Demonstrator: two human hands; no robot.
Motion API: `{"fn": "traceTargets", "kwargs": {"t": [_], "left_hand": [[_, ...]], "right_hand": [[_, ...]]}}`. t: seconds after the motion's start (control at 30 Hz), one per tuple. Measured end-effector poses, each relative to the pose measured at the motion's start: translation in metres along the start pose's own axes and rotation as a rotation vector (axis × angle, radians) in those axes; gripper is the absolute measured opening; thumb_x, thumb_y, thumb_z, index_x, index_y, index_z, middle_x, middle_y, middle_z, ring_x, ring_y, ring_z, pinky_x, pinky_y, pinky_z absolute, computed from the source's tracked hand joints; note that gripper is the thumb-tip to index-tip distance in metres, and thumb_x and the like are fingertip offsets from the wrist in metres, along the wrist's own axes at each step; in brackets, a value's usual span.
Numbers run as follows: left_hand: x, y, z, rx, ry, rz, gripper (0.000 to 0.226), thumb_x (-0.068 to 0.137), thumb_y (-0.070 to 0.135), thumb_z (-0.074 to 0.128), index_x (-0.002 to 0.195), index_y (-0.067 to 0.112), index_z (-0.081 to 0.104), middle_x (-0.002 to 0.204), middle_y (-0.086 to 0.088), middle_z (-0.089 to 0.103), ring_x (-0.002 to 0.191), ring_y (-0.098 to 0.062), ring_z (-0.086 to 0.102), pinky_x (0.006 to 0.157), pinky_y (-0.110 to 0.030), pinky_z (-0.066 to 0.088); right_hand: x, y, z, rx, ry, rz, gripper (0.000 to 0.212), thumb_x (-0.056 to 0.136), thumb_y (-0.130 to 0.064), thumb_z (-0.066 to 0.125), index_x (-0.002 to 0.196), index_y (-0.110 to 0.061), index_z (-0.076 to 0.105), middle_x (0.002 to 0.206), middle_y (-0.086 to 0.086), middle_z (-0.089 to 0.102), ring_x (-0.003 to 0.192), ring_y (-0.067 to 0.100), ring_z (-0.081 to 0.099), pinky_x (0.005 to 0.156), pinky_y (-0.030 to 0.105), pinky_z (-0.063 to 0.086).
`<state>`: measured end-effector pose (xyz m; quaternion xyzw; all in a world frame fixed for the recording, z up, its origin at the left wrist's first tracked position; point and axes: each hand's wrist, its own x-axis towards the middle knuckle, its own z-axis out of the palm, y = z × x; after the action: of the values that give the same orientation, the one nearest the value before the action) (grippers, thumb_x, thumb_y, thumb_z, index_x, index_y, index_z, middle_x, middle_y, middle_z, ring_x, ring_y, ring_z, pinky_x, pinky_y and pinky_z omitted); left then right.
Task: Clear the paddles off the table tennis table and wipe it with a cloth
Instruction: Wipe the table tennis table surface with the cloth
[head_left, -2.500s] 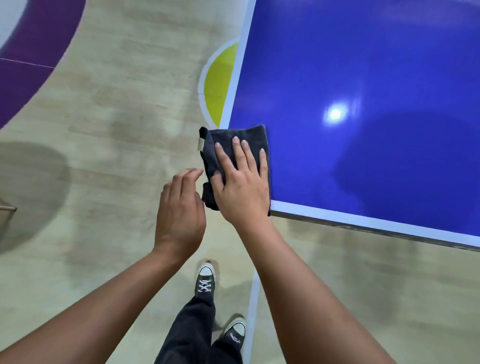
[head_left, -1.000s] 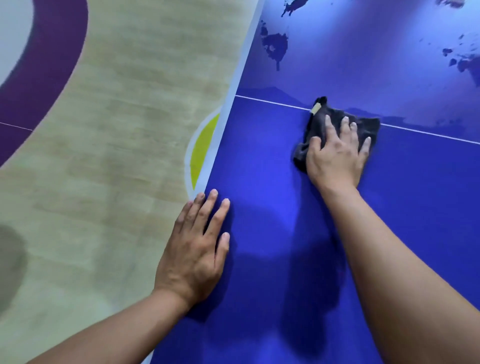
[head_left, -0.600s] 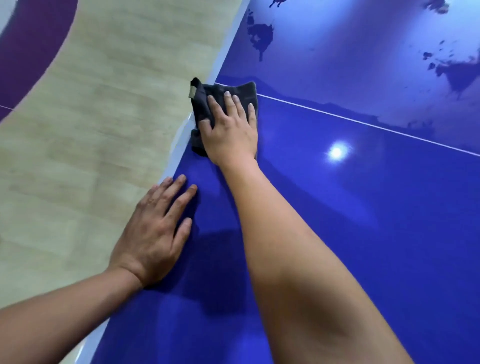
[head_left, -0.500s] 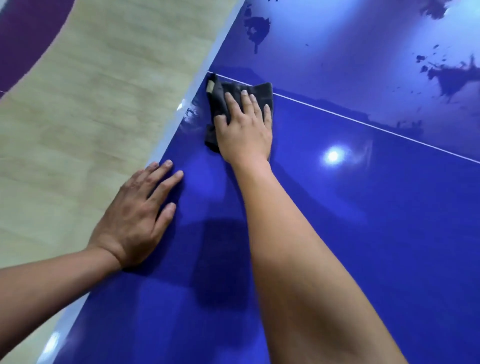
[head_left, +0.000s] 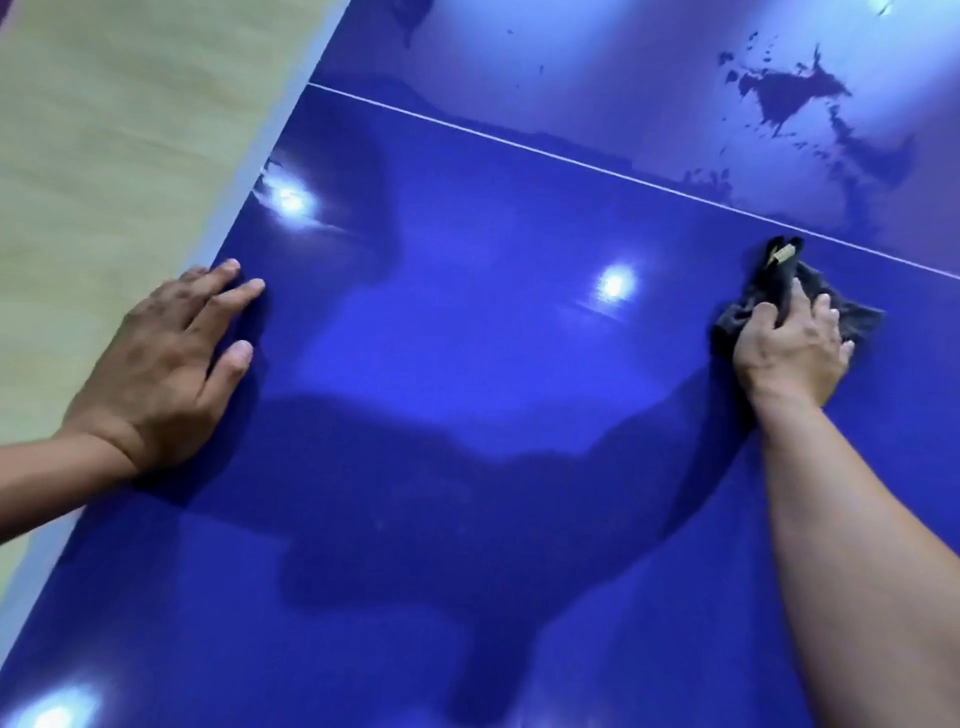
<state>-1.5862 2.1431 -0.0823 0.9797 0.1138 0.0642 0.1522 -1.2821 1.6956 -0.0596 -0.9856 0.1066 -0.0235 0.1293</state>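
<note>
The glossy blue table tennis table (head_left: 467, 364) fills most of the view. A dark grey cloth (head_left: 774, 291) with a small tan tag lies bunched on it at the right, just below the thin white centre line (head_left: 519, 137). My right hand (head_left: 792, 348) presses down on the cloth, fingers bent over its folds. My left hand (head_left: 166, 364) rests flat on the table's left edge, fingers spread. No paddles are in view.
The table's white left edge stripe (head_left: 249, 171) runs diagonally, with pale wooden floor (head_left: 104, 130) beyond it. Beyond the centre line the surface looks hazy with dark blotches (head_left: 784, 96). Ceiling lights reflect on the near half.
My right hand has swept the cloth from the table's left edge far to the right along the centre line. My left hand has stayed flat at the left edge.
</note>
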Motion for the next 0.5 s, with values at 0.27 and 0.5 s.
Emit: {"fn": "traceTargets", "kwargs": {"t": [0.27, 0.5], "left_hand": [[-0.007, 0.01, -0.002, -0.009, 0.039, -0.034, 0.061, 0.097, 0.038, 0.034, 0.15, 0.009, 0.046, 0.159, -0.016, 0.039, 0.148, -0.036, 0.034, 0.123, -0.052, 0.024], [-0.007, 0.011, -0.005, 0.008, 0.045, -0.019, 0.057, 0.096, 0.032, 0.038, 0.145, 0.005, 0.051, 0.156, -0.02, 0.042, 0.145, -0.039, 0.037, 0.122, -0.051, 0.026]], "right_hand": [[-0.068, -0.152, 0.053, 0.026, -0.043, -0.243, 0.06, 0.101, -0.043, 0.033, 0.159, -0.03, 0.03, 0.169, 0.007, 0.018, 0.157, 0.02, 0.012, 0.127, 0.046, -0.003], [-0.205, -0.307, 0.088, 0.057, -0.165, -0.74, 0.058, 0.101, -0.047, 0.032, 0.159, -0.036, 0.029, 0.17, 0.0, 0.018, 0.157, 0.016, 0.008, 0.126, 0.046, -0.002]]}}
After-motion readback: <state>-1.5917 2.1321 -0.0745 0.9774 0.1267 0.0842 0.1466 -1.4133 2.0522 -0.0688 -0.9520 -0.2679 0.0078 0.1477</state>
